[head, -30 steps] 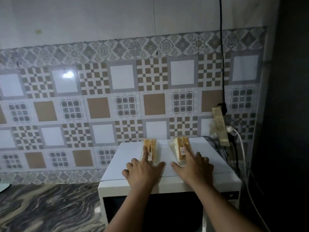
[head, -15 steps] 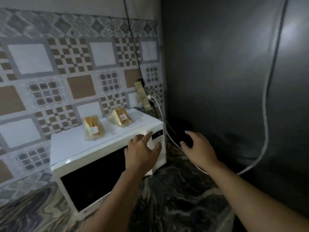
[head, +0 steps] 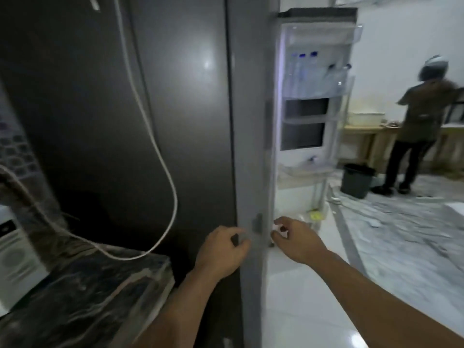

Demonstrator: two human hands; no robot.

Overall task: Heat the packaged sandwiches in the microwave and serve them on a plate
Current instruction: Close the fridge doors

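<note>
Head view, blurred and dim on the left. Microwave [head: 15,262] is cut off at the far left edge, only its white side showing; sandwiches are out of frame, and no plate can be made out. Dark marbled counter [head: 82,292] runs beside it, its right end stopping short of the fridge [head: 155,121], with a shadowed gap between. White cable [head: 160,156] hangs down the fridge's dark side and loops onto the counter. Left hand [head: 222,249] sits at the fridge's front corner, fingers curled loosely, gripping nothing that can be seen. A small grey tab [head: 257,223] on the fridge edge lies between the two hands. Right hand [head: 295,238] is just past that edge, fingers half-curled with thumb and forefinger near each other; whether they pinch anything is hard to tell. Fridge door [head: 313,96] stands open beyond, its shelves holding blue-capped bottles [head: 302,69], the rest too blurred to name. White floor [head: 313,285] to the right is open. Dark bucket [head: 357,180] stands further back, near a second person [head: 419,126] facing away at a wooden bench [head: 364,141], partly cut off by the right edge.
</note>
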